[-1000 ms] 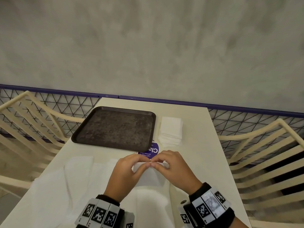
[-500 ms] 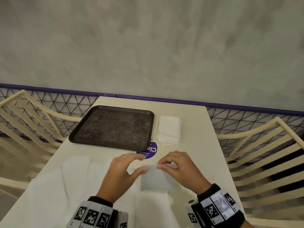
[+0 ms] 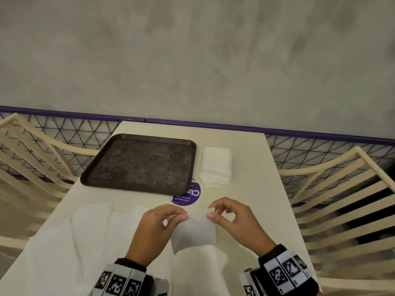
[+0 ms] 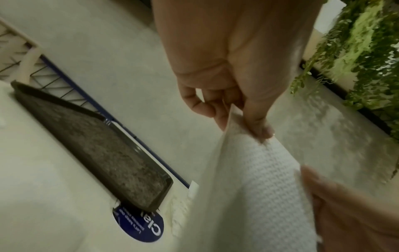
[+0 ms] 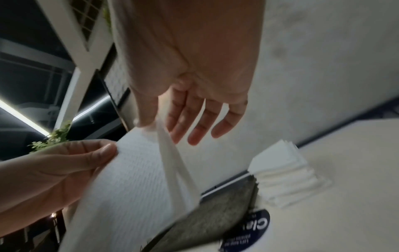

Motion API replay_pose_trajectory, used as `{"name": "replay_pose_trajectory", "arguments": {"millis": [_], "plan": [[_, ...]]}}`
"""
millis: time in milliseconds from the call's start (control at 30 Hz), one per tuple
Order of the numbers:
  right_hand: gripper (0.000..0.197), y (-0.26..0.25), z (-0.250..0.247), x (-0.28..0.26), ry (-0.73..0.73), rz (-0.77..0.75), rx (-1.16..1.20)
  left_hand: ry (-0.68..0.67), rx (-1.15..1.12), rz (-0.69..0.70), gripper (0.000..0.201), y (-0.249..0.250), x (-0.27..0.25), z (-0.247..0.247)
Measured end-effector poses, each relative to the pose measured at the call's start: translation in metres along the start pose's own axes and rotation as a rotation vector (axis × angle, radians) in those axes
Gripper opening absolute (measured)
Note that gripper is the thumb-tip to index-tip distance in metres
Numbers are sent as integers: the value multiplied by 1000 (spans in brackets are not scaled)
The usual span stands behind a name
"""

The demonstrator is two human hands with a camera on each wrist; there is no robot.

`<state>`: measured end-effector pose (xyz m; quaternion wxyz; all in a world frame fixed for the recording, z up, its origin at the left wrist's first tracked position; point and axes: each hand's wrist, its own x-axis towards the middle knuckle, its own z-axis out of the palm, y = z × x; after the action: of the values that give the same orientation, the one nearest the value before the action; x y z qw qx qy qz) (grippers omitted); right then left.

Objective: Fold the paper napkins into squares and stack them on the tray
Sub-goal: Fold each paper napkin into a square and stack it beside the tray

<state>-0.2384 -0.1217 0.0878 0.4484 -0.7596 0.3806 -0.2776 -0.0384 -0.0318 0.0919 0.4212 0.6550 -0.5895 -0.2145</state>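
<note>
The fingers point(image 3: 171, 212) of the left hand point(image 3: 154, 233) are pinched on the upper left corner of a folded napkin point(image 3: 193, 230), thumb against forefinger; the upper right corner is pinched by the thumb and forefinger of the right hand point(image 3: 237, 225), whose other fingers point(image 5: 202, 122) are seen extended in the right wrist view. The napkin is held up above the desk point(image 3: 245, 199), hanging from its top edge between the two hands. Compared with one second ago, the hands have been drawn apart from a fingertip-to-fingertip position, and the napkin is now spread between them. The dark tray point(image 3: 141, 163) lies at 11 o'clock from the hands, with nothing on it; a napkin stack point(image 3: 217, 165) lies just beside it, at 1 o'clock. Unfolded sheets point(image 3: 85, 242) are spread at 8 o'clock.
</note>
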Motion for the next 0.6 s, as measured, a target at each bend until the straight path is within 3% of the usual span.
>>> {"name": "replay_pose_trajectory", "arguments": {"millis": [100, 200, 300, 367, 467, 600], "plan": [[26, 14, 9, -2, -137, 131, 87, 19, -102, -35, 17, -2, 5, 6], [38, 34, 15, 1, -103, 207, 156, 47, -178, -72, 15, -6, 12, 15], [20, 50, 6, 17, -12, 286, 179, 43, -105, -141, 11, -23, 17, 28], [15, 59, -5, 33, 19, 350, 193, -5, 42, -196, 16, -43, 17, 39], [19, 68, -20, 64, 91, 420, 274, -193, 280, -258, 40, -70, 15, 60], [11, 72, -30, 114, 276, 461, 426, -319, 409, -359, 55, -81, 19, 79]]}}
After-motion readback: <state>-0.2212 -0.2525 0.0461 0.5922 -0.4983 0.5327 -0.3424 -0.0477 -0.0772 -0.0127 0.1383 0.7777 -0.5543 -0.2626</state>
